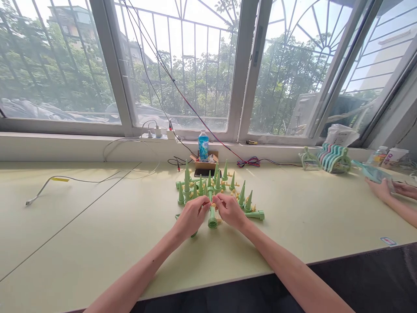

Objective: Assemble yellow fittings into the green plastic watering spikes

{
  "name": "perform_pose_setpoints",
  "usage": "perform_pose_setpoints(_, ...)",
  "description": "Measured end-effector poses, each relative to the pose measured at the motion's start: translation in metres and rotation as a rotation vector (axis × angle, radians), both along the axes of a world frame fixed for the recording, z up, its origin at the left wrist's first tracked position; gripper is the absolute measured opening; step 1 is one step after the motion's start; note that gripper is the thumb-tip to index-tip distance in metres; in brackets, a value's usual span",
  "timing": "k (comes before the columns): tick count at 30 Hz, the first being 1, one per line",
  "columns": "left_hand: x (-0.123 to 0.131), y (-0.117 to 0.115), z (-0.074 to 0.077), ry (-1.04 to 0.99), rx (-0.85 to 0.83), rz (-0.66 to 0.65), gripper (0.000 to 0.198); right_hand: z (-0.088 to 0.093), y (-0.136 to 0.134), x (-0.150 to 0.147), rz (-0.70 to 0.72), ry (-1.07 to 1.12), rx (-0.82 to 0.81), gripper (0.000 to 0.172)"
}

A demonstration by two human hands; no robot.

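Tabletop [81, 243]: bottle [203, 146] label blurred; both hands [194, 211] [230, 210] meet amid green spikes [186, 182], fingers' grip unclear.

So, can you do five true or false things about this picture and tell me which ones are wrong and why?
1. Several green cones stand with their tips pointing up. True.
2. The person's two hands are far apart. False: the left hand and right hand are close together, among the green pieces.
3. A yellow tag is on the cable at the picture's left. True.
4. The bottle of blue liquid is lying on its side. False: the bottle stands upright near the window.
5. Another person's hand shows at the right edge of the picture. True.
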State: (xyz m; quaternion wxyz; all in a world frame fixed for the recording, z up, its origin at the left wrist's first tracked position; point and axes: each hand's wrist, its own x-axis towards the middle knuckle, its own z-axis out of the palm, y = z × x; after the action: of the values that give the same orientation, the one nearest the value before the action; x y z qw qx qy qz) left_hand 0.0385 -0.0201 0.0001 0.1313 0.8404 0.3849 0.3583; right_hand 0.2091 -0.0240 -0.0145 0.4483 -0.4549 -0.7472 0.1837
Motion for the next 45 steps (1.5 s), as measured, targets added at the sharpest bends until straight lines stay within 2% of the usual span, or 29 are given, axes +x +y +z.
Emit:
perform_pose_setpoints(3,0.0,0.0,0.0,-0.023,-0.007,0.006,0.028,-0.001,0.002,0.001,-0.021,-0.028,0.011,0.043)
perform_pose_setpoints(10,-0.002,0.002,-0.002,-0.063,-0.012,0.017,0.028,-0.008,0.007,0.001,0.012,-0.026,-0.01,0.034)
perform_pose_setpoints(17,-0.002,0.003,-0.004,-0.105,-0.015,0.019,0.028,-0.012,0.01,0.003,0.052,-0.01,0.026,0.033)
perform_pose_setpoints(21,-0.002,0.003,-0.004,-0.12,0.003,0.028,0.027,-0.01,0.008,0.002,0.055,0.026,0.037,0.034)
perform_pose_setpoints(26,-0.003,0.004,-0.005,-0.122,0.012,0.041,0.029,-0.004,0.002,0.001,0.062,0.106,0.008,0.027)
perform_pose_setpoints(30,-0.002,0.004,-0.005,-0.119,0.001,0.03,0.03,0.0,-0.002,0.001,0.123,0.062,-0.003,0.03)
perform_pose_setpoints(34,-0.002,0.004,-0.005,-0.124,-0.002,0.018,0.03,0.001,-0.002,0.0,0.147,0.041,0.01,0.026)
perform_pose_setpoints(41,-0.002,0.004,-0.005,-0.119,-0.016,0.023,0.03,0.001,-0.002,-0.001,0.204,0.219,-0.065,0.021)
perform_pose_setpoints(45,-0.003,0.003,-0.003,-0.107,-0.004,0.063,0.033,0.004,-0.002,0.0,0.135,0.271,-0.017,0.022)
